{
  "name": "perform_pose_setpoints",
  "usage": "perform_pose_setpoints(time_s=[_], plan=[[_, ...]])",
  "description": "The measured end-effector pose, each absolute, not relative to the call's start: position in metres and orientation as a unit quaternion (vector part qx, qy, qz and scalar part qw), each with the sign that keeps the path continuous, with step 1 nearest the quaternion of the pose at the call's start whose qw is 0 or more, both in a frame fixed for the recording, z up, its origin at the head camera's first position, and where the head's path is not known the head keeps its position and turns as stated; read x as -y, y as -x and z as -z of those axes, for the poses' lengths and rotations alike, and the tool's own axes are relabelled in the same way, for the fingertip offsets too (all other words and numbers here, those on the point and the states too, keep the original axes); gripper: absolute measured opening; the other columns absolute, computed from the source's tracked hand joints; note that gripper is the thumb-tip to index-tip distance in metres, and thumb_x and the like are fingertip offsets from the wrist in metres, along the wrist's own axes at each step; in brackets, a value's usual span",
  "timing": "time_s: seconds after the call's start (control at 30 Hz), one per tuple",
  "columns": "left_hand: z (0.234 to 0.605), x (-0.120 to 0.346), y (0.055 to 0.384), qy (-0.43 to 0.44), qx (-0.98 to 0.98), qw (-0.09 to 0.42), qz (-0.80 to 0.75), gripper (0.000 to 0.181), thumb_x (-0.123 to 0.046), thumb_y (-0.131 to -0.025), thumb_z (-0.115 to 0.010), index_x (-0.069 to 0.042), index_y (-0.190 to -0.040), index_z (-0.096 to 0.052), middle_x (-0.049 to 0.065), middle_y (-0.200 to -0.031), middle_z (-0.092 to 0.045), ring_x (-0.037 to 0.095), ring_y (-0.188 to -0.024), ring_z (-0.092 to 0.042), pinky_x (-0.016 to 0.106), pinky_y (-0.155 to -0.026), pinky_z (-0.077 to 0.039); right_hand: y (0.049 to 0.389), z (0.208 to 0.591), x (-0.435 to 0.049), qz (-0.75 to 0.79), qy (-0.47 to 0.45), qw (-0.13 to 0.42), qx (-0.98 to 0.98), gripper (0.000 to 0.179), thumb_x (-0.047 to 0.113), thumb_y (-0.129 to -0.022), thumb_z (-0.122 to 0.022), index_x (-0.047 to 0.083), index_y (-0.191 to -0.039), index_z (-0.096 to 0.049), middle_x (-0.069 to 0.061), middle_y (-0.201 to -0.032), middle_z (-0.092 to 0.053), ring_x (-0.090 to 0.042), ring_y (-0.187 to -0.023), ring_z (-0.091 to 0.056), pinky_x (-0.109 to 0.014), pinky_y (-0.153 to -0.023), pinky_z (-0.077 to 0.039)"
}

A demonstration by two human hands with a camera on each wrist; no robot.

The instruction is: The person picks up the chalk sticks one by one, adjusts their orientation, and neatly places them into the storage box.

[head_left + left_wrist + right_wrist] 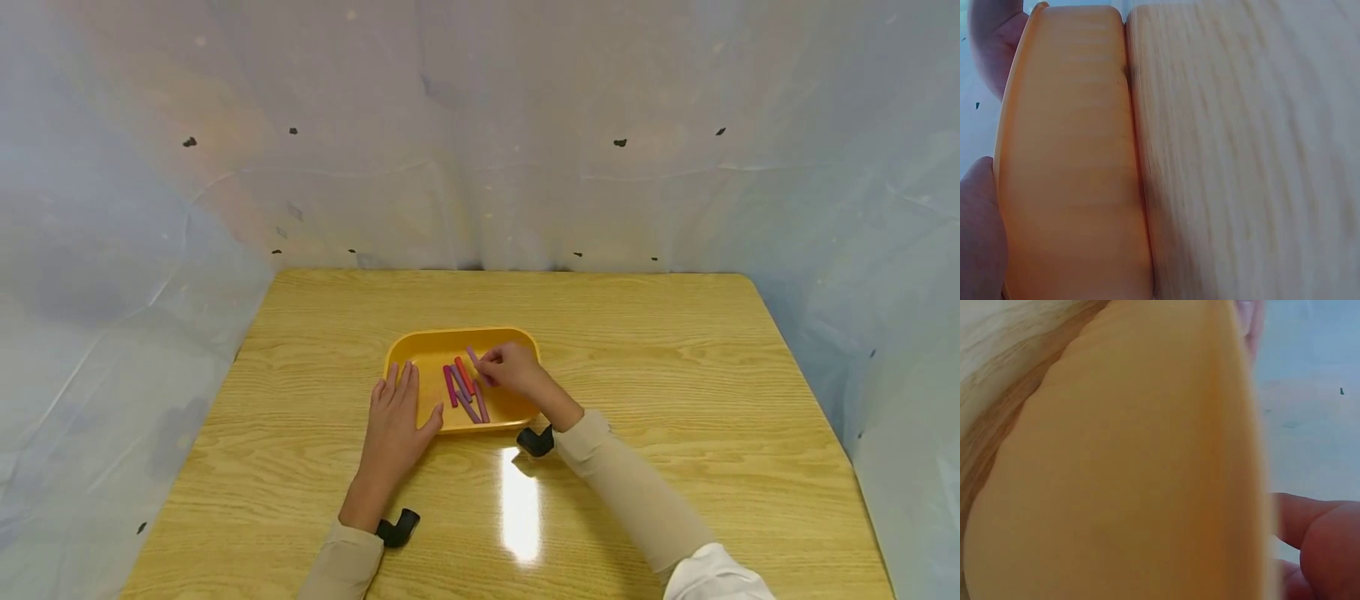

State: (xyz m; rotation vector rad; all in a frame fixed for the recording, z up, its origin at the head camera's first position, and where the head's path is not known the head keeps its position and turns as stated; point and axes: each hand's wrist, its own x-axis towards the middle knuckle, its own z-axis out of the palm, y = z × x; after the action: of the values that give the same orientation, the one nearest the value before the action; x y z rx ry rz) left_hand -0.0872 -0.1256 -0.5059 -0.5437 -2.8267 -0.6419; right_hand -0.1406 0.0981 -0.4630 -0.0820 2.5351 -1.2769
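A shallow yellow tray (517,410) lies on the table with several chalk-like sticks in it. My right hand (513,369) reaches over the tray's right part and pinches a purple stick (471,354) between thumb and fingers. Left of that are a red stick (465,375), a magenta stick (450,387) and several more purple sticks (469,407). My left hand (393,425) rests over the tray's left end with fingers straight and thumb spread near the front rim. Both wrist views are mostly filled by the tray's outer wall (1072,150), which hides the sticks.
The wood-grain table (675,358) stretches out around the tray. Pale plastic sheeting (480,150) with small dark marks hangs behind and at both sides. A black curved piece (399,528) is at the left wrist, and another black piece (536,442) at the right wrist.
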Motion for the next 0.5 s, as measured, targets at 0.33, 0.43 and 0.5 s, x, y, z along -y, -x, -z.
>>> perform_pose_setpoints(time_s=[0.33,0.43,0.5], plan=[[0.504,0.127,0.084,0.173,0.959,0.080,0.211,0.077,-0.051,-0.091,-0.044,0.001,-0.144,-0.027,0.014,-0.149,-0.026,0.026,-0.140,-0.012,0.047,-0.111,-0.009,0.140,0.476,-0.093,0.398,0.040,0.127,-0.908,0.022,0.021,-0.092,-0.059,0.005,-0.081,-0.069,0.001,-0.068,-0.061,-0.012,-0.056,-0.048,-0.022,-0.050,-0.037],[0.503,0.128,0.083,0.172,0.959,0.082,0.211,0.077,-0.051,-0.090,-0.045,0.001,-0.144,-0.028,0.013,-0.149,-0.026,0.026,-0.140,-0.012,0.047,-0.111,-0.009,0.140,0.479,-0.092,0.391,0.043,0.120,-0.911,0.019,0.019,-0.091,-0.060,0.005,-0.082,-0.070,0.000,-0.070,-0.063,-0.012,-0.058,-0.050,-0.022,-0.052,-0.040],[0.503,0.129,0.083,0.173,0.958,0.084,0.212,0.077,-0.051,-0.090,-0.045,0.001,-0.144,-0.028,0.014,-0.148,-0.027,0.027,-0.140,-0.013,0.047,-0.111,-0.009,0.140,0.481,-0.091,0.388,0.043,0.117,-0.913,0.018,0.019,-0.091,-0.060,0.006,-0.083,-0.070,0.001,-0.072,-0.063,-0.011,-0.060,-0.052,-0.022,-0.054,-0.041]])
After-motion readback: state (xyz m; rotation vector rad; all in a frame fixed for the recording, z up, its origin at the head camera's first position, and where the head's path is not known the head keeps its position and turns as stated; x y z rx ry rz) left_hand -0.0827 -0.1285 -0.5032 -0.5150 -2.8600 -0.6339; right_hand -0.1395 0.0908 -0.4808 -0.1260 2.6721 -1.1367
